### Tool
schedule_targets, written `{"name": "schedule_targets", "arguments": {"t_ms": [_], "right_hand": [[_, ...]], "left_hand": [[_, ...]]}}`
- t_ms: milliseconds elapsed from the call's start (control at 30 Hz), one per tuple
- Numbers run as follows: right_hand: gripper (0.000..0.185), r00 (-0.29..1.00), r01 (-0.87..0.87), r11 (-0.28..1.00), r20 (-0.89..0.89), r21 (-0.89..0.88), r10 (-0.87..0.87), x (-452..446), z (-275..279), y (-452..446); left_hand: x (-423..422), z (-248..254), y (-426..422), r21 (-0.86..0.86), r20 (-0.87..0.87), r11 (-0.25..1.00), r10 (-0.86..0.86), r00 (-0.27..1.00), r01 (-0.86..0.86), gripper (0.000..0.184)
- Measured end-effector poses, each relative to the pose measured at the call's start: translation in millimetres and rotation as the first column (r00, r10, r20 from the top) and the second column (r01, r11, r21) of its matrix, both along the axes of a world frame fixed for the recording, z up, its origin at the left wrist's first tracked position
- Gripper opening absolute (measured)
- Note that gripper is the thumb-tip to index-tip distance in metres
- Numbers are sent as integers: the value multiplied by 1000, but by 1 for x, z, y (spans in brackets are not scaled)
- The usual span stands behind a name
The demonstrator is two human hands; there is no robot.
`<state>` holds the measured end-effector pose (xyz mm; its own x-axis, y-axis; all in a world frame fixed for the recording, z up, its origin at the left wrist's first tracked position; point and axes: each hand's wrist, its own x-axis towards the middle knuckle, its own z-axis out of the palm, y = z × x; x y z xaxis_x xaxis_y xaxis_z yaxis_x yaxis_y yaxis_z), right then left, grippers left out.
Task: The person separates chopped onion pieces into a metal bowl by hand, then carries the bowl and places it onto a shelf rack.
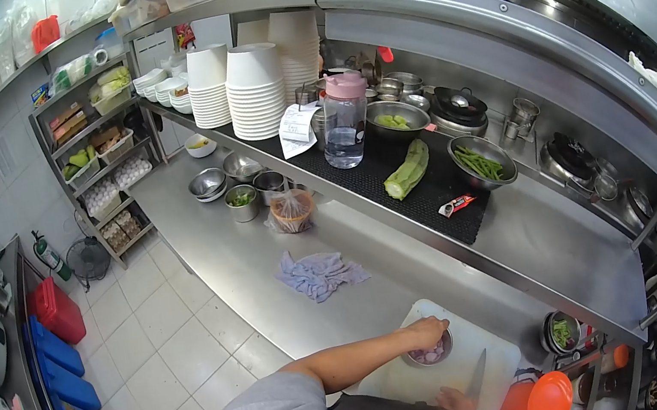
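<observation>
My left hand (428, 332) is closed at the far rim of a small metal bowl (450, 348), its fingertips partly hidden. Pinkish-purple chopped pieces, like shallot or onion, lie in the bowl. Beneath it is a pale cutting board (491, 343). Lower on the board, my right hand (458, 407) is curled at the handle end of a knife (477, 373), whose blade points away across the board. The handle itself is hidden by the hand.
A crumpled bluish cloth (321, 274) lies on the steel counter (251, 313). Metal bowls and a bagged tub (292, 211) stand farther along. The raised shelf holds a pink-lidded bottle (345, 119), a green gourd (408, 170) and stacked containers (256, 95). An orange lid (550, 400) is nearby.
</observation>
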<state>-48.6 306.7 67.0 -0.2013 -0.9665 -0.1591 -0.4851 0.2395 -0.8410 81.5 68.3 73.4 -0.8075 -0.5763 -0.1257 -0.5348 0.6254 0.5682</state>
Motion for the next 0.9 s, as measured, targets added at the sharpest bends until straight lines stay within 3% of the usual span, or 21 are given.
{"name": "schedule_targets", "arguments": {"t_ms": [67, 133, 200, 233, 267, 300, 333, 433, 500, 533, 667, 900], "right_hand": [[36, 1000, -9, 1000, -24, 16, 10, 1, 8, -2], [35, 997, 22, 999, 75, 27, -24, 0, 9, -5], [32, 997, 67, 997, 40, 30, -69, 0, 20, -8], [30, 994, 106, 994, 10, 31, -107, 3, 27, -7], [30, 980, 167, 986, 110, -1, -166, 1, 24, -8], [29, 950, 239, 971, 212, -27, -228, 1, 24, -11], [27, 907, 303, 952, 320, -45, -273, 0, 24, -13], [35, 824, 346, 929, 517, -134, -232, -2, 54, -25], [38, 841, 384, 907, 471, -174, -266, -1, 69, -27], [38, 797, 420, 894, 535, -154, -281, 1, 75, -29], [33, 626, 389, 918, 754, -81, -199, -1, 77, -33], [29, 639, 275, 955, 764, -114, -92, 3, 71, -31]], "left_hand": [[0, -7, 13, 6, -87, 1000, 12, 996, -12, 41], [-2, -5, 27, 16, -175, 1000, 20, 984, -17, 39], [-7, -9, 46, 99, -331, 989, 138, 933, -111, 36], [-12, -24, 49, 137, -404, 987, 131, 905, -81, 30], [-17, -26, 57, 153, -382, 988, 91, 920, -34, 30], [-19, -20, 61, 432, -494, 901, 204, 845, 36, 32], [-22, -15, 66, 675, -531, 726, 357, 769, 130, 34], [-7, 47, 75, 884, -434, 387, 466, 771, 264, 49], [-7, 42, 75, 894, -447, 294, 516, 731, 339, 45], [-5, 71, 84, 926, -376, 223, 612, 695, 304, 37], [1, 59, 81, 898, -434, 224, 593, 679, 378, 21], [9, 62, 77, 874, -424, 68, 593, 685, 482, 15]]}}
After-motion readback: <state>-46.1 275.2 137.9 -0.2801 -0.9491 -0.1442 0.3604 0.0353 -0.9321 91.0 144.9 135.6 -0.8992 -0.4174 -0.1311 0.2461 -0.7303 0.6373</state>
